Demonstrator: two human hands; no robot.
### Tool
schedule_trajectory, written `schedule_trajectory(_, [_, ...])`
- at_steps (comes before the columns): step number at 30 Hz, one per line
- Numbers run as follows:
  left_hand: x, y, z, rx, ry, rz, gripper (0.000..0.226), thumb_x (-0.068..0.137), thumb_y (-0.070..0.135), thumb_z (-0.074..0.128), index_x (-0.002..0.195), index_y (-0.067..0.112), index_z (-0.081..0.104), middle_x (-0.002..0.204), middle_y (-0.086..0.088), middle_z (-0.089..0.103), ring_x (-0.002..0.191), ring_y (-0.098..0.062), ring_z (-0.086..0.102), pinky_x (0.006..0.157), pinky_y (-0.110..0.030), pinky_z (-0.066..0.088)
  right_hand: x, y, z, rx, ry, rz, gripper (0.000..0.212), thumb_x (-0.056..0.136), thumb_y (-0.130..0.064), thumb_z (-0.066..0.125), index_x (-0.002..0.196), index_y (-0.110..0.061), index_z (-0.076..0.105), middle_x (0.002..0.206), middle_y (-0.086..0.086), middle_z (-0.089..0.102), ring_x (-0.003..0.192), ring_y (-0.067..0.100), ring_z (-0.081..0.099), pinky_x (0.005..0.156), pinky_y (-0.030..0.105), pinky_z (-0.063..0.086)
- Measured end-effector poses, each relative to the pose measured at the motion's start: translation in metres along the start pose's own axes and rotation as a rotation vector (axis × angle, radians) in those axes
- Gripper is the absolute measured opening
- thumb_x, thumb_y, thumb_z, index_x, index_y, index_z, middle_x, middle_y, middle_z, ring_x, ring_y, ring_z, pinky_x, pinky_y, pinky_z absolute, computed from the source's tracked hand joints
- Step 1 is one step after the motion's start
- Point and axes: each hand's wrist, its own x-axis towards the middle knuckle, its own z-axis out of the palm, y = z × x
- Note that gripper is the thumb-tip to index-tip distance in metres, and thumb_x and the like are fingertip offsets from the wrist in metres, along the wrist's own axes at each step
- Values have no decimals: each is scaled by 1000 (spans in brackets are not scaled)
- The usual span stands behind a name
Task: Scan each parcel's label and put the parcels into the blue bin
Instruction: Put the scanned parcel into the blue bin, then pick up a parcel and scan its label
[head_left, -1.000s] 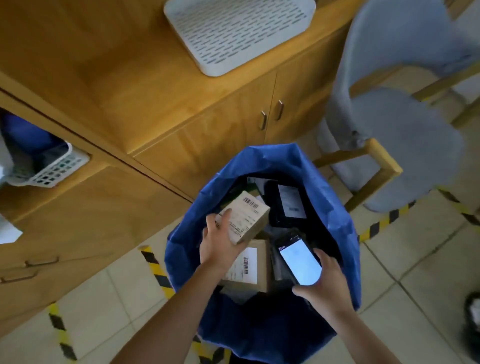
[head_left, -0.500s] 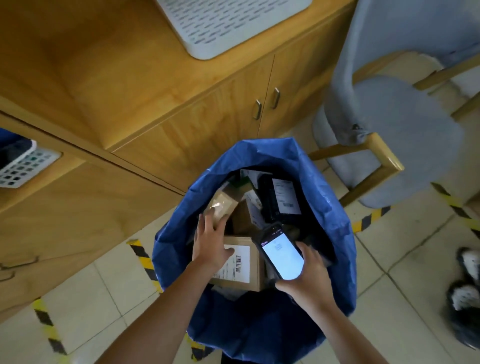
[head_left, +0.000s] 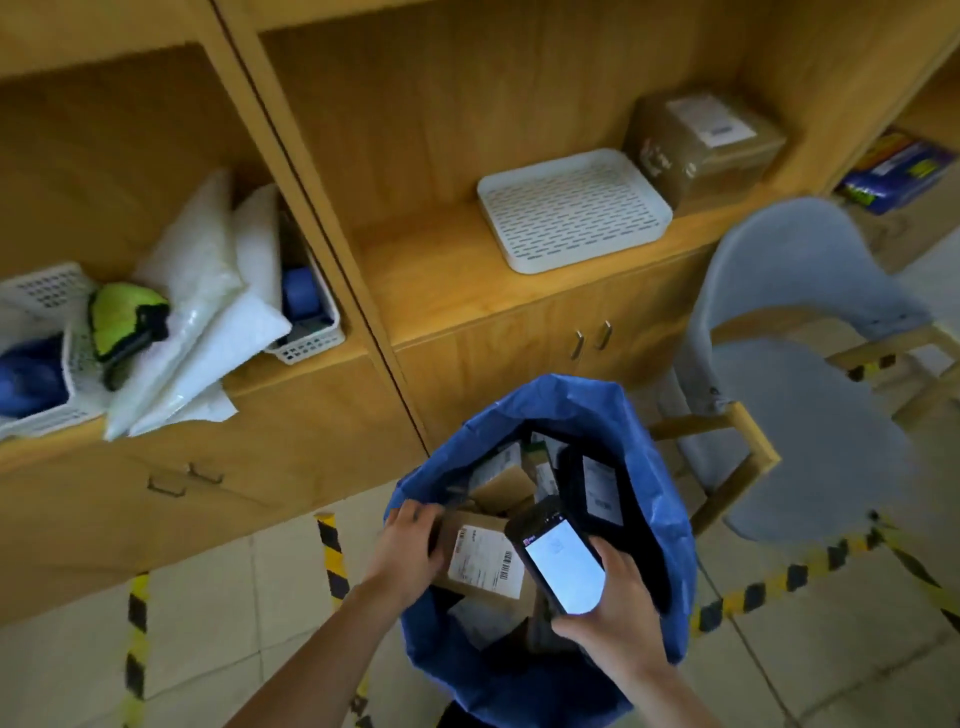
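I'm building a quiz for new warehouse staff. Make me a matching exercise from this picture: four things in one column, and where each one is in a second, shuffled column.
Things
1. handheld scanner
2. white slotted tray
3. barcode-labelled cardboard parcel
4. grey chair

Places
A. inside the blue bin
B. on the floor, right of the bin
C. held in the right hand
D. on the wooden shelf, beside a brown box

Pairs: 1-C, 2-D, 3-A, 4-B
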Motion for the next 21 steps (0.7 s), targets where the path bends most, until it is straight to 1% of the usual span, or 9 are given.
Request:
schedule_trajectory(3, [-65,-17,-12,-107,88,-97,51,88,22,58,137,26,44,135,1,43,128,-21,41,100,-33,42,-28,-15,2,-94,-58,-141,85,47,-35,77,123,-34,39,111,-14,41,106,10,49,72,29,41])
schedule_trajectory(6, [-146,-39,-14,-194,203,-212,48,89,22,57,135,26,46,129,0,47,117,-21,50,93,-32,46,-63,-25,15,-89,-123,-307,88,43,-36,72,125,-38,41,108,-15,42,102,9,50,77,28,44])
schedule_trajectory(8, [-204,-55,-6,-204,268,-281,48,89,23,56,135,27,45,129,1,48,118,-20,50,93,-31,46,-90,-29,28,-95,-202,-402,81,42,-35,71,118,-42,41,106,-16,45,98,7,50,76,25,42])
schedule_trajectory(10, [-261,-71,5,-216,326,-363,46,91,24,55,136,28,45,130,3,47,117,-18,52,91,-31,47,-117,-35,46,-125,-292,-459,72,43,-29,71,110,-37,46,105,-13,52,95,9,54,76,30,48])
schedule_trajectory(11, [-288,-78,10,-230,359,-406,46,92,25,55,137,28,44,131,4,46,116,-18,53,90,-31,48,-132,-39,55,-148,-326,-485,71,44,-27,72,109,-35,46,104,-10,53,95,11,54,76,31,49])
schedule_trajectory(16, [-417,-110,37,-306,541,-619,46,92,28,54,138,29,43,131,5,45,123,-17,46,93,-31,46,-205,-61,105,-255,-502,-630,79,49,-22,77,121,-30,47,104,-7,48,97,15,51,76,31,46])
schedule_trajectory(19, [-496,-127,54,-358,635,-772,48,90,29,54,137,30,43,129,5,44,123,-16,45,96,-29,44,-252,-81,140,-396,-624,-731,87,47,-27,75,127,-34,42,111,-8,48,101,13,50,83,31,48])
schedule_trajectory(21, [-547,-136,67,-395,696,-873,49,88,27,55,136,27,44,126,4,45,121,-18,46,98,-30,43,-286,-93,166,-460,-703,-790,91,42,-32,73,127,-39,40,107,-13,46,98,11,49,82,30,46])
